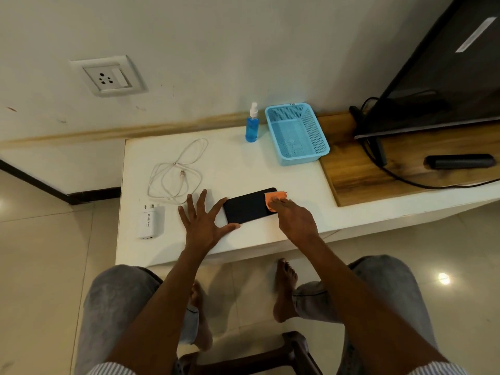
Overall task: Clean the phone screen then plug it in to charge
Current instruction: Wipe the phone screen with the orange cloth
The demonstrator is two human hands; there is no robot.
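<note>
Phone (247, 207) lies flat, dark screen up, near the front edge of the white table (303, 182), about midway along it. Left hand (201, 221) rests palm down at the phone's left end, fingers spread wide; thumb lies along the phone's near edge, index finger touches its far left corner. Right hand (293, 219) presses an orange cloth (273, 199) onto the phone's right end, fingers together on top of the cloth; part of the cloth sticks out past the fingertips. White cable (176, 169) lies loosely coiled toward the table's left edge, connector end inside the loops. White charger adapter (149, 222) sits at the front left corner, prongs pointing away. Blue spray bottle (252, 125) stands upright at the back edge, just beside a blue perforated basket (311, 125). Wall socket (108, 77) is on the wall above the left side.
</note>
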